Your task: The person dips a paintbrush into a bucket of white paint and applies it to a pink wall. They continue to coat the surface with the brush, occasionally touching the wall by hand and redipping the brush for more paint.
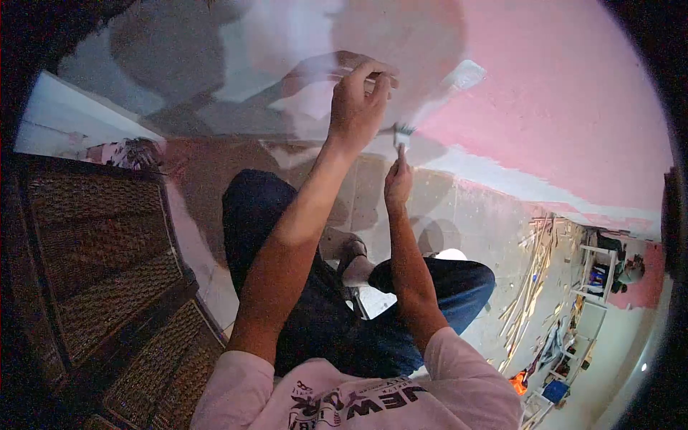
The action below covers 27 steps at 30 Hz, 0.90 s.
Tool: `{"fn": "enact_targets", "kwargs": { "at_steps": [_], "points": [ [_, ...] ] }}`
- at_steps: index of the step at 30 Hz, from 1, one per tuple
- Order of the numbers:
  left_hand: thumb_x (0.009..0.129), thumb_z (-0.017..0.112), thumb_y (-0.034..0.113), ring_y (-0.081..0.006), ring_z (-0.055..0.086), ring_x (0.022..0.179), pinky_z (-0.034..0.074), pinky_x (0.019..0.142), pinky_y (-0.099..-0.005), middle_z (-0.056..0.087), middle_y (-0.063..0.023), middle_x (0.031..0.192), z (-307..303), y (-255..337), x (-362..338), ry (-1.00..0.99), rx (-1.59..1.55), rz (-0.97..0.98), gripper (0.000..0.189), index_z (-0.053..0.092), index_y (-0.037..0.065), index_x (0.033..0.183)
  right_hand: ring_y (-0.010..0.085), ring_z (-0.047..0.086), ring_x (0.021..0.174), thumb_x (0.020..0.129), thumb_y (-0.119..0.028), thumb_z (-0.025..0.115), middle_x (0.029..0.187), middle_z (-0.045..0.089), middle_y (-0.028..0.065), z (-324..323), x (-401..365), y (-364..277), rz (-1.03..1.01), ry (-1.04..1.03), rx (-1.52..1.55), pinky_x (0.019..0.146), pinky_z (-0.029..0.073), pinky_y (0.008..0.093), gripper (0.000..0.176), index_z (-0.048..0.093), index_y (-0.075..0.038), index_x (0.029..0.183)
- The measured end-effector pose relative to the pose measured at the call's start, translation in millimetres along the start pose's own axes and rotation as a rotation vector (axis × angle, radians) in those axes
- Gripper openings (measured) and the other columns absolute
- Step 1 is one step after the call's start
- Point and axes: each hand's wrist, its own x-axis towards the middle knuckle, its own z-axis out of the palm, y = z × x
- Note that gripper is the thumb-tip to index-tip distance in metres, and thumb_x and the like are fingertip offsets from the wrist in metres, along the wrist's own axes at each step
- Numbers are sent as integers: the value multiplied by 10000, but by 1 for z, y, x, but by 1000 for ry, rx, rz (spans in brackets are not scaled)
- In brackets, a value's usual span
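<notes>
My right hand (398, 185) is wrapped round the handle of a paintbrush (403, 137). The brush's dark bristles point up at the lower part of the wall (545, 93), near where it meets the floor. Higher and to the left, my left hand (360, 100) is held close in front of the wall with its fingers curled together. Whatever those fingers hold, if anything, I cannot make out. Pink covers much of the wall on the right, with a white band along the bottom and a pale patch (469, 74) higher up. Shadows of my head and arms darken the left part.
A dark woven-panel piece of furniture (104, 222) stands close on my left. Thin wooden strips (530, 276) lie scattered over the tiled floor (487, 218) to the right. Beyond them are a white rack (596, 271) and assorted clutter, including an orange item (517, 383).
</notes>
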Motion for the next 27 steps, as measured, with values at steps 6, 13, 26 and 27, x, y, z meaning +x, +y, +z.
{"fn": "enact_targets", "kwargs": {
  "at_steps": [6, 13, 26, 27],
  "points": [
    [1010, 555, 63, -192, 721, 939, 594, 784, -316, 697, -104, 1032, -4, 0, -1, -17, 26, -25, 142, 665, -20, 1042, 423, 666, 729, 1005, -121, 538, 823, 680, 253, 23, -12, 49, -14, -167, -133, 677, 525, 534, 433, 590, -165, 1433],
    [1001, 556, 52, -190, 716, 931, 593, 777, -310, 695, -107, 1027, -2, -1, 1, -15, 6, -14, 134, 663, -21, 1037, 395, 694, 867, 1008, -103, 550, 999, 703, 255, -71, 25, -45, 86, 14, 33, 756, 543, 468, 433, 588, -127, 1439],
    [984, 568, 149, -238, 741, 853, 572, 775, -351, 755, -133, 931, 7, -16, -5, -5, 18, 23, 206, 703, 5, 1042, 384, 702, 823, 1026, -124, 511, 956, 716, 255, -13, 8, -23, 45, 30, 35, 724, 540, 486, 443, 564, -165, 1464],
    [984, 571, 152, -240, 742, 856, 574, 779, -351, 755, -132, 938, 8, -15, -5, -9, 9, 22, 206, 705, 8, 1046, 415, 694, 829, 1027, -140, 513, 950, 708, 272, 5, 0, 0, 62, -58, -32, 725, 537, 501, 405, 592, -136, 1424]
  ]
}}
